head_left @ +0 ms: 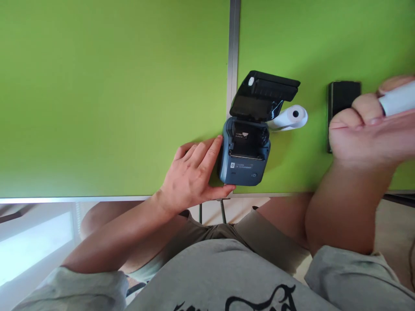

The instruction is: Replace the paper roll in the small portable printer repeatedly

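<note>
A dark blue-grey label printer (245, 170) lies near the table's front edge with its black lid (266, 93) raised. Its inner bay is exposed and contains no roll. My left hand (191, 175) rests against the printer's left side, fingers stretched out and the thumb along its near edge. A white paper roll (292, 117) lies just behind the printer's right side, its dark core hole facing me. Off to the right, my right hand (359, 125) is closed around another white roll (399, 99), which runs out of the picture.
A black flat box-like object (344, 97) lies on the green table (113, 86), partly hidden by my right hand. A metal strip (234, 39) divides the tabletop. The table's front edge (81, 199) runs just above my lap.
</note>
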